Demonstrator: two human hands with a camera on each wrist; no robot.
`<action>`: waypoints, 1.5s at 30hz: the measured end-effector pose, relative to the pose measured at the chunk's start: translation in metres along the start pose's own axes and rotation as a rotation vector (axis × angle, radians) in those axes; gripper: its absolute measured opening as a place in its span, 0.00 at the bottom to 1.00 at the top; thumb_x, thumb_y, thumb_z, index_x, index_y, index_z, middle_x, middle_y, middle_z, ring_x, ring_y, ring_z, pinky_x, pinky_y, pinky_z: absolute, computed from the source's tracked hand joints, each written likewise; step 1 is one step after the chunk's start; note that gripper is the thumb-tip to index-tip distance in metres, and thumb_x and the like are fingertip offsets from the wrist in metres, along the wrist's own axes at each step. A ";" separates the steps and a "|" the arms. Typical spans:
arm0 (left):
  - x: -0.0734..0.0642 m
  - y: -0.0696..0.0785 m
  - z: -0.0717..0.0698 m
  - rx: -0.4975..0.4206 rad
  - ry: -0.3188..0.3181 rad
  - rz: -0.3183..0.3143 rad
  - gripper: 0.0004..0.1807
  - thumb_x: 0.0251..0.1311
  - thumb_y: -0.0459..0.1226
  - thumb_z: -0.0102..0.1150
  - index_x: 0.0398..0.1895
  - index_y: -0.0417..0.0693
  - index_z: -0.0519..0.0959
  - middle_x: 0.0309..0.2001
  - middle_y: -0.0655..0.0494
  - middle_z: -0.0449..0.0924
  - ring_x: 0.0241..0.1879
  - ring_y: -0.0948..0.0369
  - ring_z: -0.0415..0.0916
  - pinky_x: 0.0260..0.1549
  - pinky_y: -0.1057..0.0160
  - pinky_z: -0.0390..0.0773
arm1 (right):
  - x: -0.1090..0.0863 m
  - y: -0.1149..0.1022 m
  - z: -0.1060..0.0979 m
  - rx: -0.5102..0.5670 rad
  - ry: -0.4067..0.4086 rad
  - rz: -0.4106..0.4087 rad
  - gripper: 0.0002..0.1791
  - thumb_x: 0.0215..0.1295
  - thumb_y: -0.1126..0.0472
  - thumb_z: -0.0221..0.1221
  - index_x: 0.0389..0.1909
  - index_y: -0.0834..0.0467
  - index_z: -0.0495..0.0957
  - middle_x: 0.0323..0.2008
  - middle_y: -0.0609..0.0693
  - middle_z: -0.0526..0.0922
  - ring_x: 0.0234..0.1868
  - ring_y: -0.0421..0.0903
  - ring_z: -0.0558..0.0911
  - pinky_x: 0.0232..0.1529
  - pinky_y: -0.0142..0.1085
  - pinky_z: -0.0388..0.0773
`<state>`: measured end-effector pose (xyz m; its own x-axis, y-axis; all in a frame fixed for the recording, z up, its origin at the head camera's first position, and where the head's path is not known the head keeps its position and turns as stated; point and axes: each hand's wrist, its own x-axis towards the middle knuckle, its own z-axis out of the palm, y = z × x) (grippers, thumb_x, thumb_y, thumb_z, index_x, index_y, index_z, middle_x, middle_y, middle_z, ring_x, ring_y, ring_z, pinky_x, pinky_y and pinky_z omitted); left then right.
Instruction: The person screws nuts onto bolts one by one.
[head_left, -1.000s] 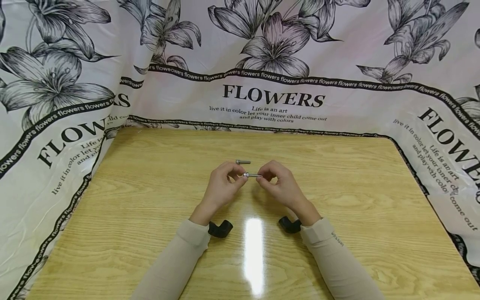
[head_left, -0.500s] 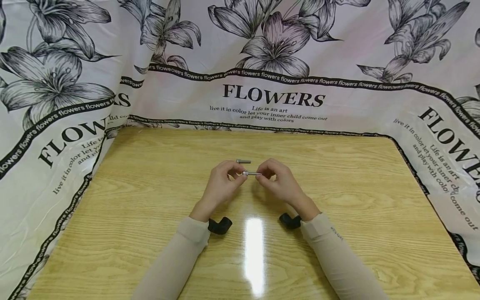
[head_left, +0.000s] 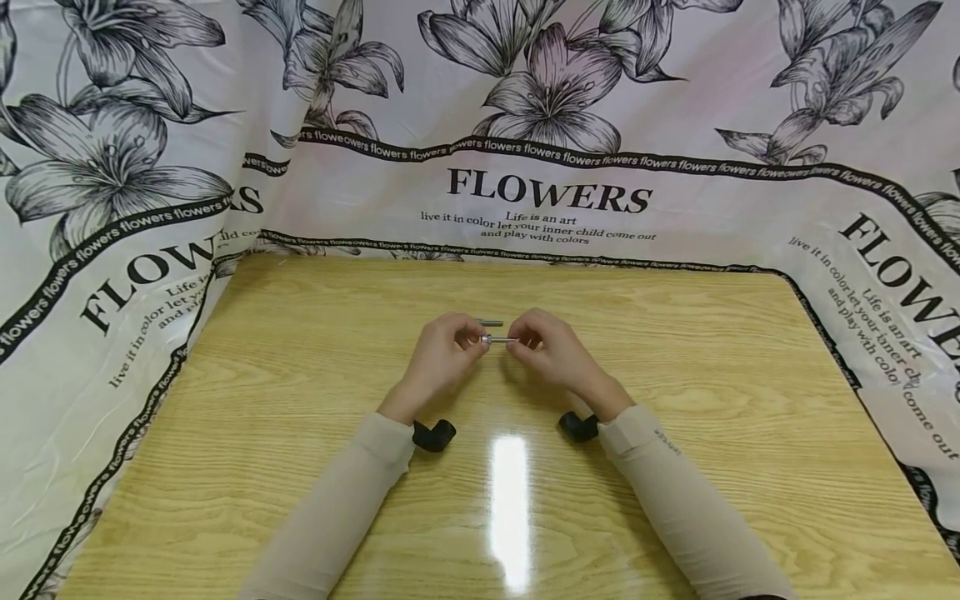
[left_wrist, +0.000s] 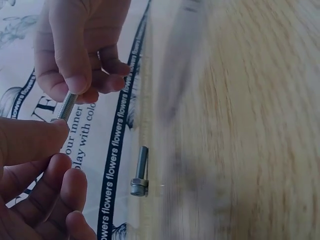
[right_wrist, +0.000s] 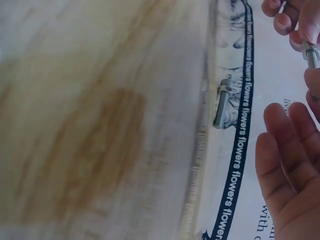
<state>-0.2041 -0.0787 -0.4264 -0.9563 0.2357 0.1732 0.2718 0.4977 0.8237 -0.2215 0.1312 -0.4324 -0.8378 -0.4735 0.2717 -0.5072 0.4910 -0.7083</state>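
Between both hands a silver bolt (head_left: pixel 501 340) is held level above the table. My left hand (head_left: pixel 441 352) pinches its head end, where a nut sits, between thumb and finger. At the threaded end, my right hand (head_left: pixel 561 354) pinches the tip. The left wrist view shows the bare thread of the held bolt (left_wrist: pixel 66 106) between the two thumbs; in the right wrist view a nut (right_wrist: pixel 310 47) shows by the left fingertips. Just behind lies a second bolt (head_left: pixel 492 322) with a nut near its head (left_wrist: pixel 139 182); the left fingers cover its head in the head view.
The wood-grain table (head_left: pixel 300 433) bears a bright light reflection (head_left: pixel 510 508) in front of the hands. Black curved pieces (head_left: pixel 435 436) stick out at both wrists. A white flower-print cloth (head_left: pixel 547 200) hangs along the back and sides.
Both hands and the held bolt have moved slightly toward the back of the table and a little left. The left fingers now overlap the lying bolt's head from above.
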 end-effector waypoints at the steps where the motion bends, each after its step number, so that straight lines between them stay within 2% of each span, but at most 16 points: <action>1: 0.001 -0.001 0.000 0.011 -0.001 0.002 0.04 0.58 0.34 0.66 0.35 0.47 0.81 0.37 0.56 0.78 0.32 0.61 0.73 0.31 0.63 0.75 | 0.001 0.001 0.000 -0.004 -0.006 0.004 0.03 0.62 0.66 0.62 0.35 0.58 0.78 0.35 0.48 0.78 0.35 0.44 0.76 0.39 0.41 0.77; 13: 0.012 -0.006 0.002 0.148 -0.041 -0.006 0.04 0.59 0.36 0.65 0.35 0.49 0.81 0.35 0.59 0.78 0.33 0.62 0.73 0.33 0.64 0.74 | 0.011 0.007 -0.001 -0.072 -0.097 0.086 0.03 0.62 0.65 0.62 0.34 0.56 0.78 0.33 0.48 0.77 0.34 0.44 0.75 0.36 0.38 0.75; 23: 0.017 -0.008 0.002 0.234 -0.091 -0.031 0.05 0.59 0.37 0.65 0.37 0.49 0.81 0.36 0.58 0.78 0.35 0.62 0.74 0.35 0.63 0.74 | 0.020 0.013 -0.001 -0.142 -0.192 0.105 0.02 0.63 0.64 0.61 0.35 0.57 0.78 0.29 0.47 0.75 0.30 0.43 0.72 0.32 0.38 0.71; 27: 0.020 -0.011 0.004 0.256 -0.110 -0.026 0.04 0.59 0.36 0.65 0.36 0.48 0.81 0.35 0.57 0.78 0.35 0.61 0.74 0.35 0.63 0.74 | 0.022 0.014 0.000 -0.140 -0.223 0.135 0.02 0.64 0.64 0.60 0.36 0.58 0.78 0.28 0.46 0.76 0.29 0.43 0.73 0.31 0.37 0.72; 33: 0.021 -0.014 0.005 0.278 -0.137 -0.037 0.04 0.59 0.35 0.64 0.35 0.48 0.80 0.33 0.57 0.78 0.34 0.62 0.74 0.35 0.63 0.74 | 0.024 0.015 0.003 -0.154 -0.253 0.165 0.02 0.64 0.62 0.61 0.33 0.54 0.77 0.25 0.46 0.76 0.28 0.43 0.73 0.31 0.37 0.71; 45: 0.025 -0.019 0.006 0.349 -0.185 -0.076 0.03 0.59 0.37 0.65 0.34 0.50 0.80 0.31 0.59 0.77 0.32 0.62 0.73 0.33 0.62 0.73 | 0.034 0.019 0.006 -0.250 -0.327 0.152 0.02 0.63 0.60 0.61 0.35 0.53 0.77 0.24 0.45 0.76 0.27 0.43 0.73 0.31 0.37 0.71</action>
<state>-0.2327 -0.0774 -0.4408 -0.9483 0.3173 -0.0077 0.2514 0.7659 0.5918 -0.2579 0.1201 -0.4402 -0.8191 -0.5691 -0.0720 -0.4504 0.7157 -0.5337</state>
